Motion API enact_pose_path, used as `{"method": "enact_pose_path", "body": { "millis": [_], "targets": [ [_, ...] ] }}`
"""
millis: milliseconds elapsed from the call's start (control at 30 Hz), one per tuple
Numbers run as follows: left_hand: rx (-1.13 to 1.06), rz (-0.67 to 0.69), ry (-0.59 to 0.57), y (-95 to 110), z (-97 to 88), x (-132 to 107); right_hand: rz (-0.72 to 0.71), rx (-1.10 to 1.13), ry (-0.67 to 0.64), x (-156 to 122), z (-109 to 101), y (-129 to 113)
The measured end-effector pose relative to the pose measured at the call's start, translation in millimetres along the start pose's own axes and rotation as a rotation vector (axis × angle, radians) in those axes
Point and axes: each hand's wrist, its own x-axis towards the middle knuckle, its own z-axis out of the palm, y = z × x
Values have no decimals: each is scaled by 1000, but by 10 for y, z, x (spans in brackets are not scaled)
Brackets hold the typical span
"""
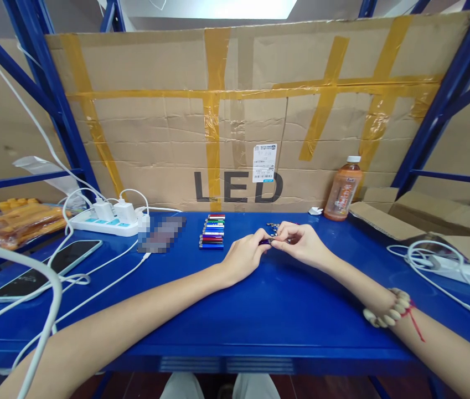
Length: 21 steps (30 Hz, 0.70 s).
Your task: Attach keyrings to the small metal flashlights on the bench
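Over the middle of the table, my left hand (246,255) and my right hand (301,244) meet with closed fingertips. Between them is a small dark purple metallic tube (265,241), pinched by both hands; its ends are mostly covered by fingers. Left of my hands, a neat column of short coloured metallic tubes (212,233) lies on the table, in red, green, blue and purple. Several small shiny metal pieces (273,226) lie just behind my hands, partly hidden by my right hand.
A power strip (110,224) with white plugs and cables stands at the left, near a phone (44,271). A blurred flat object (162,234) lies beside it. At the right are a drink bottle (344,188), an open cardboard box (421,221) and a coiled white cable (421,260).
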Motion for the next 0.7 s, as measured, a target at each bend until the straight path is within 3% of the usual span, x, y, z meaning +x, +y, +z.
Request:
{"method": "enact_pose_path", "body": {
  "millis": [700],
  "targets": [
    [117, -41, 49, -5, 21, -3, 118, -11, -6, 33, 32, 41]
  ]
}}
